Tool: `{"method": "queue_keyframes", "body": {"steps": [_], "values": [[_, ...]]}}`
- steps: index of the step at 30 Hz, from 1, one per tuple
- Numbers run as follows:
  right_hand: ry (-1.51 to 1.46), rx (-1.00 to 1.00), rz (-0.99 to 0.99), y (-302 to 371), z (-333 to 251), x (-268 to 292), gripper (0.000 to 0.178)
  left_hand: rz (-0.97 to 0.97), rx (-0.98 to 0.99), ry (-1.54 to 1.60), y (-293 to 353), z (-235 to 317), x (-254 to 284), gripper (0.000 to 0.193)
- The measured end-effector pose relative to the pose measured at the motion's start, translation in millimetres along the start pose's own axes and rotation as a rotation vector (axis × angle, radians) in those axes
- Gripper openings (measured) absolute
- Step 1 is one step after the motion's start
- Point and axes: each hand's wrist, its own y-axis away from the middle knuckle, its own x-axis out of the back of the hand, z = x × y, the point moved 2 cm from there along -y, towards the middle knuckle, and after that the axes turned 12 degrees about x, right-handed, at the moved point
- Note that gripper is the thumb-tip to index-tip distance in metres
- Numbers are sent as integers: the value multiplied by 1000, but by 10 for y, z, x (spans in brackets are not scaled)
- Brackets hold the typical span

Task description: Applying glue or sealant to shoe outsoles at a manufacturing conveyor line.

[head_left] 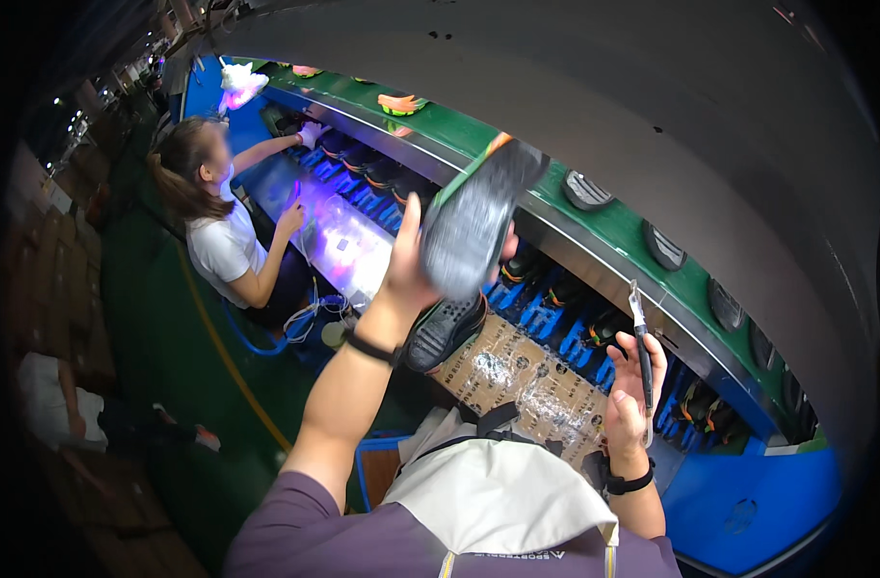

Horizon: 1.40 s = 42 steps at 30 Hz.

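My left hand (408, 258) is closed round a dark grey shoe sole (473, 222) with a green and orange edge, held up over the bench and blurred. A black shoe (442, 335) rests on the bench just below it. In my right hand (634, 395), a slim brush (643, 361) with a black handle stands almost upright, its pale tip pointing up toward the conveyor. The fingers of that hand curl loosely about the handle, apart from the sole.
Cardboard under clear tape (526, 380) covers the bench before me. Beyond it, dark shoes sit in a blue rack (541, 313). A green conveyor (613, 217) behind carries several soles (586, 190). At left, a co-worker (233, 226) reaches to the rack beside a purple-lit metal table (339, 241).
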Motion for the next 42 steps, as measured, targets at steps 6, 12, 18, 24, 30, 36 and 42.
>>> {"method": "queue_keyframes", "body": {"steps": [6, 12, 18, 24, 30, 36, 42], "values": [[18, -12, -1, 59, 22, 33, 87, 777, -132, -163, -468, -2, 567, 93], [66, -80, 0, 117, -33, 77, 82, 1300, -797, -1704, -534, 540, 779, 65], [66, -100, -60, 46, -15, -25, 72, 998, -249, -1903, -1127, 1037, 1520, 63], [283, -148, -6, -10, 2, -54, 46, 782, -385, -2167, -1596, 1318, 1229, 40], [321, -205, 59, -39, 30, -68, 50, 1020, -388, -2465, -1172, 2052, 1934, 62], [429, -224, -20, -94, 141, 8, 48, 837, -208, -2257, -985, 2294, 1553, 30], [288, -303, 36, -172, 252, -6, 43, 1449, 251, -1950, -720, 2254, 1474, 61]]}}
